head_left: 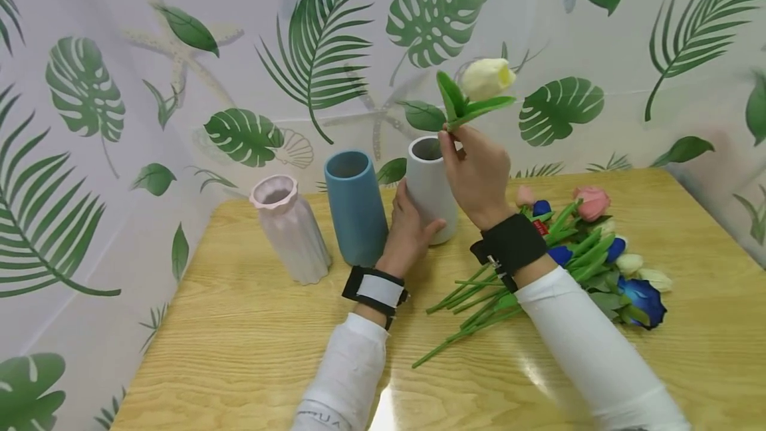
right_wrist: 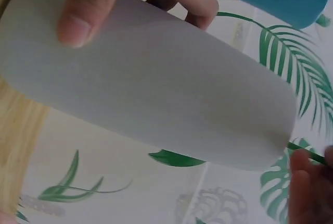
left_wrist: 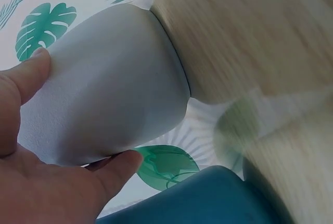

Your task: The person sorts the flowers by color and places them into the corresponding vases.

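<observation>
And the right hand (head_left: 479, 175) has the white tulip (head_left: 487, 80) pinched just below its leaves, bloom up above the fingers, a bit of green stem showing between fingertips and rim! Below, the left hand (head_left: 409, 228) grips the white vase (head_left: 435, 195) low on its side. Just left of that hand stands the blue vase (head_left: 356, 211); farther left, the pink vase (head_left: 293, 238). Beside the right wrist, the loose flowers (head_left: 589, 261) lie heaped across the bench (head_left: 239, 351)!
</observation>
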Available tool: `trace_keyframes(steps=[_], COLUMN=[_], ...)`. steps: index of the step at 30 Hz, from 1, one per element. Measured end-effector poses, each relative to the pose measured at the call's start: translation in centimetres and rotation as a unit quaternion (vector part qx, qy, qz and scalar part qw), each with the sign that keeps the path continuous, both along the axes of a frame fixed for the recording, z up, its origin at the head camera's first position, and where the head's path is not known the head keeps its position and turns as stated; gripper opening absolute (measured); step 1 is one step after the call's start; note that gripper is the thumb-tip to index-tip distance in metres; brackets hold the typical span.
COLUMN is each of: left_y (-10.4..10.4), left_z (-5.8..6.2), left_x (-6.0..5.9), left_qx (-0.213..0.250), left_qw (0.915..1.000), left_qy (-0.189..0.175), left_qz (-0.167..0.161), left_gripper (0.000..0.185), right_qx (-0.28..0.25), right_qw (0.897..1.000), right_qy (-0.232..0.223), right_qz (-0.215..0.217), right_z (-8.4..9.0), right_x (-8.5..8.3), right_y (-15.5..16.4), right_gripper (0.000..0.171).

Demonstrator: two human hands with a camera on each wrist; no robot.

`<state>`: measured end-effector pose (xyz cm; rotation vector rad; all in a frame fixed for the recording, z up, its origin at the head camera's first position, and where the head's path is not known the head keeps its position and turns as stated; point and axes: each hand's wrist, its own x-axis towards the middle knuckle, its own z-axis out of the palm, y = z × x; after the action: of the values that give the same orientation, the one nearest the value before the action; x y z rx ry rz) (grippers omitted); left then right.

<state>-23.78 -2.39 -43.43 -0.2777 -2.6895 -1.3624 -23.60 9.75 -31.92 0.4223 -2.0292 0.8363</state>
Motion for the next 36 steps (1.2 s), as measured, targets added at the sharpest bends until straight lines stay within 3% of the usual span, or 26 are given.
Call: trace_keyframes(steps=[3,7,10,12,17,21,28,32,36], left_y=[-0.3,-0.7,-0.9,-1.0,-1.2,-1.4,-2.5,-3.4,-4.2], left_z=[-0.1,-0.2,-0.1,0.2,0.9,1.6,3.2,4.0,4.7], left_x=[0.1,0.3,0.4,0.4,0.7,1.3,3.6,4.7,5.0], left_qx=[0.004,0.007,0.002,-0.002,-0.029,-0.055,-0.081,-0.134,-0.189], left_qw=[0.9999,0.9997,0.9998,0.9998,0.9992,0.9969,0.9938,0.9868,0.9776], left_qy=[0.012,0.018,0.015,0.009,-0.025,-0.051,-0.069,-0.075,-0.065], left_qz=[-0.003,-0.012,-0.015,-0.015,-0.015,-0.021,-0.033,-0.051,-0.067], left_gripper=[0.100,0.100,0.100,0.099,0.093,0.088,0.082,0.069,0.051], right_qx=[0.051,0.099,0.084,0.070,0.055,0.045,0.118,0.186,0.241], right_qw=[0.987,0.933,0.900,0.894,0.892,0.875,0.864,0.841,0.805], right_qy=[-0.152,-0.337,-0.400,-0.406,-0.403,-0.442,-0.466,-0.487,-0.512], right_qz=[-0.006,0.077,0.148,0.178,0.199,0.192,0.154,0.143,0.177], right_z=[0.1,0.1,-0.8,-1.7,-4.4,-6.1,-6.6,-6.3,-6.9], right_x=[-0.7,-0.7,0.0,0.6,2.5,4.0,5.6,6.0,6.1], right_y=[0.3,1.4,2.1,2.4,3.4,4.7,6.3,7.4,8.5], right_gripper=[0.029,0.057,0.071,0.076,0.076,0.069,0.052,0.044,0.038])
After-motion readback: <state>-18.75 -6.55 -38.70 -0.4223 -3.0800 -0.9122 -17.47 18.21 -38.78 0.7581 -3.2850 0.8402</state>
